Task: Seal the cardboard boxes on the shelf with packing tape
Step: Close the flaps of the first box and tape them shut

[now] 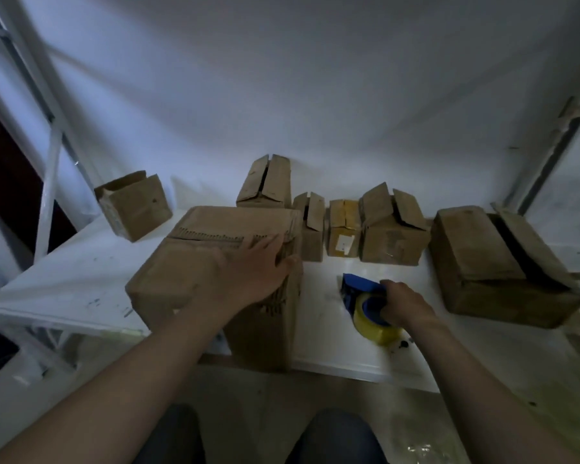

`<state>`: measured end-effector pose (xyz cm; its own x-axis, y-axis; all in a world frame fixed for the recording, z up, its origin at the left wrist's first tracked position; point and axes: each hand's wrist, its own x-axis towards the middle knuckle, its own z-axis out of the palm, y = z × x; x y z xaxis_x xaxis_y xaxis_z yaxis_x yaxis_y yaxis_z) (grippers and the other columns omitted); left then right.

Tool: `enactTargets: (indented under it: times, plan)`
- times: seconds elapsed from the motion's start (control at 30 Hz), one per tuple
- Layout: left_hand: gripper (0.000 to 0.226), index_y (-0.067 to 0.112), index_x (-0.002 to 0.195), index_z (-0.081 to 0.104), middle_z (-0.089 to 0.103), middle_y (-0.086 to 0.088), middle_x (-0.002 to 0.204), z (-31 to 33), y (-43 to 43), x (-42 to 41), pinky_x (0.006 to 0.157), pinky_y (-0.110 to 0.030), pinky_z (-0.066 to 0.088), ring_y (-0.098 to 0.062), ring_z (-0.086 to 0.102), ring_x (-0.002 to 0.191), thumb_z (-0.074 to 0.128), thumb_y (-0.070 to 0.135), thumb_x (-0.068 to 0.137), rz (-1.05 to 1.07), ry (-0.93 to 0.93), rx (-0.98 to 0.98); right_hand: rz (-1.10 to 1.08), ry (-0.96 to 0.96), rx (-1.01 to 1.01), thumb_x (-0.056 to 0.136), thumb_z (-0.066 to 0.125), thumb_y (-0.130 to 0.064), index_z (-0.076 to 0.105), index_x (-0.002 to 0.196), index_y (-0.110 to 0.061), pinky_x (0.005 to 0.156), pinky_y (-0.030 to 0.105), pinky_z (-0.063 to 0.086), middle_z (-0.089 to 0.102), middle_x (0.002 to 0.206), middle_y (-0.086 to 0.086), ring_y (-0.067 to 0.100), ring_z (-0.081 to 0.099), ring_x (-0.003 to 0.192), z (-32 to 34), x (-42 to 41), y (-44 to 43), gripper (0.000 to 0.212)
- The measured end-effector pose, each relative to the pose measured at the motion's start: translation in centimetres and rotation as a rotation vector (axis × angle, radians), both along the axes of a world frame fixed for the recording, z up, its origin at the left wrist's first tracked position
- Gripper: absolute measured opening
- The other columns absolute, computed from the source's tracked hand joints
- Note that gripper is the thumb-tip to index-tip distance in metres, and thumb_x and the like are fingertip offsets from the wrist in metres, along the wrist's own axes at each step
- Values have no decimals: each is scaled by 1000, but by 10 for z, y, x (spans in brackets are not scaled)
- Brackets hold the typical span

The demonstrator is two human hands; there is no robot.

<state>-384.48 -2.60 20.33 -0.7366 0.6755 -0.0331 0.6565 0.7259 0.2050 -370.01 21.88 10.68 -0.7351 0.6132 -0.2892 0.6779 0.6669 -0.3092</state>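
Observation:
A large cardboard box [195, 262] stands at the front of the white shelf [71, 279], its top flaps down. My left hand [253, 272] lies flat on the right end of its top, fingers straight. To its right, a blue tape dispenser [359, 289] with a yellowish roll of packing tape [377, 324] rests on the shelf. My right hand [407, 304] grips the dispenser from the right side. Several smaller boxes line the back, most with flaps partly open: one tall [265, 182], one narrow [310, 226], one with yellow tape [344, 227], one with raised flaps [394, 226].
A wide box [493, 262] with a loose flap sits at the right end of the shelf. A small open box [134, 204] sits at the back left. White shelf posts [47, 195] rise on the left, another post [549, 155] on the right. My knees show below the shelf edge.

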Motion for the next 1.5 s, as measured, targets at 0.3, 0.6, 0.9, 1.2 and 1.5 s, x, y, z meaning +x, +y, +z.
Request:
enactTargets:
  times: [0.3,0.6,0.9,1.2,1.5]
  plan:
    - [68,47,152,28,15,24,162,7,8,11,111,-71,-11,-14,4,153,13,77,93,134,-120,109,-69,224,-27,80,78,-27,51,112,-18,70,33,44,62,106,9,30,62,93,-27,-1,19,43]
    - [91,31,143,52,50,3,149,43,-13,-39,118,-46,28,-21,43,138,20,88,80,276,-500,504,-83,779,34,85,71,-7,41,97,-19,49,28,36,59,78,1,14,53,61,80,-40,-11,35]
    - [61,23,120,67,76,-2,109,43,-52,-112,102,-34,40,-17,62,110,31,68,98,289,-841,885,93,806,-193,84,72,-8,42,124,-31,56,34,54,63,95,2,20,64,73,168,-123,-89,55]
    - [34,10,115,70,77,-4,103,58,-81,-150,99,-44,54,-26,72,100,50,36,103,334,-961,1009,233,745,176,90,68,-11,43,148,-36,64,6,30,46,113,-5,7,44,84,151,-160,-150,68]
    - [17,3,86,68,65,-7,62,72,-90,-150,58,-29,48,-19,57,58,69,19,92,359,-1040,892,260,887,125,90,70,-10,36,144,-49,92,24,40,43,119,-3,12,46,103,130,-148,-165,75]
